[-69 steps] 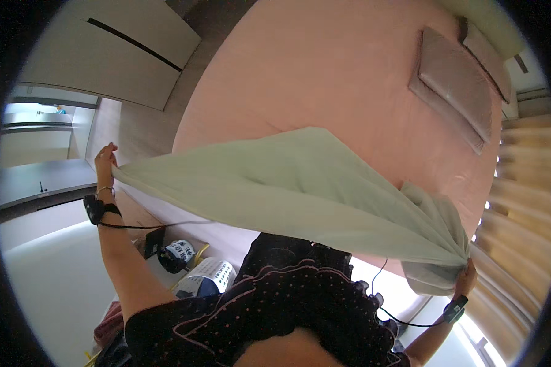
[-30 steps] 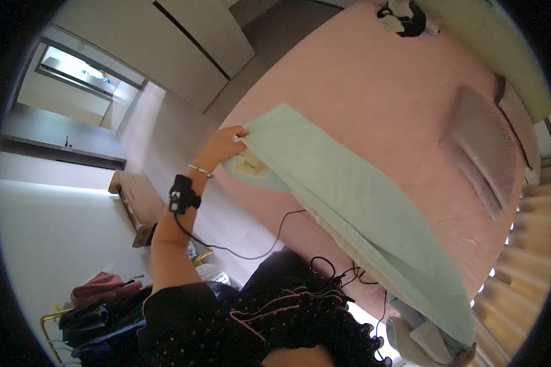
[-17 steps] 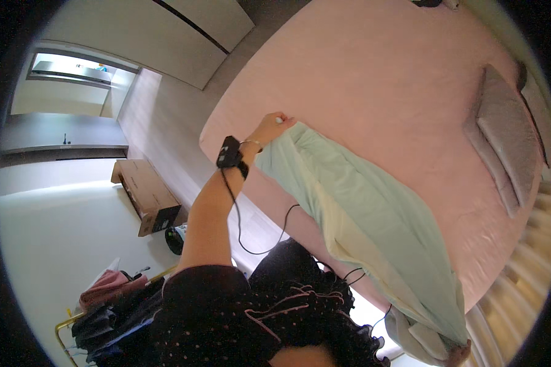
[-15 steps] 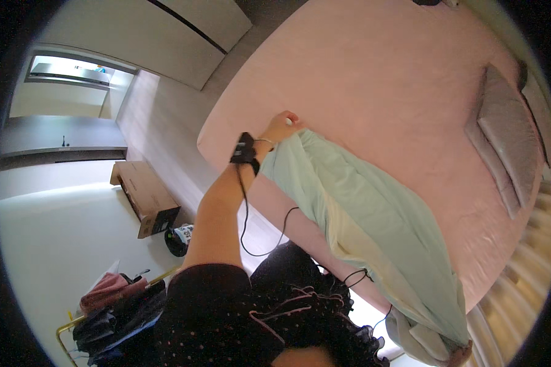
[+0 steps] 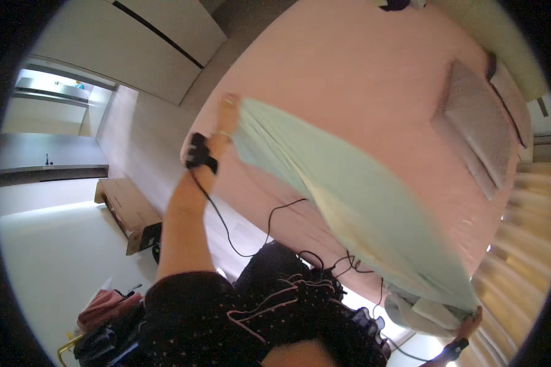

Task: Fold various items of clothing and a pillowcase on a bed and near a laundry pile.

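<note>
A pale green and cream cloth (image 5: pixel 361 177), sheet-like, is stretched between my two hands, slightly smeared by motion. My left hand (image 5: pixel 229 110), arm reaching out over the bed's near left part, is closed on one corner of it. At the lower right, my right hand (image 5: pixel 471 321) grips the opposite end, with a bunched grey-green fold (image 5: pixel 410 312) hanging beside it. The cloth slants from upper left to lower right across the near edge of the pink-sheeted bed (image 5: pixel 324 67). Each wrist wears a black strapped device (image 5: pixel 200 153) with a cable.
Grey pillows (image 5: pixel 477 122) lie at the bed's right end, near beige curtains (image 5: pixel 520 226). Black cables (image 5: pixel 269 226) loop between my arms and body. On the left stand a cardboard box (image 5: pixel 128 211) and a rack with clothes (image 5: pixel 107 312). A cabinet (image 5: pixel 122 49) is at the far left.
My left hand has moved left and slightly up, pulling the cloth taut and lifting it. My right hand has come more into view at the lower right. The whole view has shifted a little.
</note>
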### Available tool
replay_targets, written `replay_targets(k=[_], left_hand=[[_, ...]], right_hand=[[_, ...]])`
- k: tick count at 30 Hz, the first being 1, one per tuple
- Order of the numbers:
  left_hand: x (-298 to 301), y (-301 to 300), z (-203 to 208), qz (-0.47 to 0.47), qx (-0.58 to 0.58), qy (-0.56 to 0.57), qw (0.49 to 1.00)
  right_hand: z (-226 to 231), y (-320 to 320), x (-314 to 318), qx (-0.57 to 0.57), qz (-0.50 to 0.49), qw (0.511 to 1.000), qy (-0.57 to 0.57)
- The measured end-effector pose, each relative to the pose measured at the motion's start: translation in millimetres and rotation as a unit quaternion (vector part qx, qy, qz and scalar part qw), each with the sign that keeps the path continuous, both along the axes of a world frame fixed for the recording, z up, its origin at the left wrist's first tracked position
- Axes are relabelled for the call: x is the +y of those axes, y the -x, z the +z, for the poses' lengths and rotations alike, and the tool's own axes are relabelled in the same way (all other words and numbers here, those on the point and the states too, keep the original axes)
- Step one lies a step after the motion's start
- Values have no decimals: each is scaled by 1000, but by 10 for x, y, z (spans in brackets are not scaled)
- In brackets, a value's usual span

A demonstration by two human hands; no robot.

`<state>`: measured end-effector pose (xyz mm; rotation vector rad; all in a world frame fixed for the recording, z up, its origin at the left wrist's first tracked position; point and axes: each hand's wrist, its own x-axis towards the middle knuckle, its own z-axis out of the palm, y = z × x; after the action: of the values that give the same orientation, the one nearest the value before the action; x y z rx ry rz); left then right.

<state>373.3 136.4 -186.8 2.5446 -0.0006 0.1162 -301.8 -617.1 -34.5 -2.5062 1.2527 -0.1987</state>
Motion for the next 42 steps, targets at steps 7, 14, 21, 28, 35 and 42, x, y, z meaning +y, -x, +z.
replay_targets(k=[7,14,21,28,35,42], left_hand=[[1482,-471,2834,134,-354,33,925],[1984,400,4419,164,-390,409,809],[2920,673,4588,226,-313,261,885],[3196,287,3743,229,-203,-3,952],[3412,-345,2415,281,-56,-199,937],[1989,1000,750,-140,110,-380,908]], right_hand=[[874,-278,225,-204,12,972,-112],[961,-475,-189,-287,141,938,-132],[821,-1437,-1683,-323,164,923,-128],[708,-2715,-2040,-173,175,968,-49],[433,-2019,-1412,76,105,987,93],[285,-1016,-1087,264,80,954,119]])
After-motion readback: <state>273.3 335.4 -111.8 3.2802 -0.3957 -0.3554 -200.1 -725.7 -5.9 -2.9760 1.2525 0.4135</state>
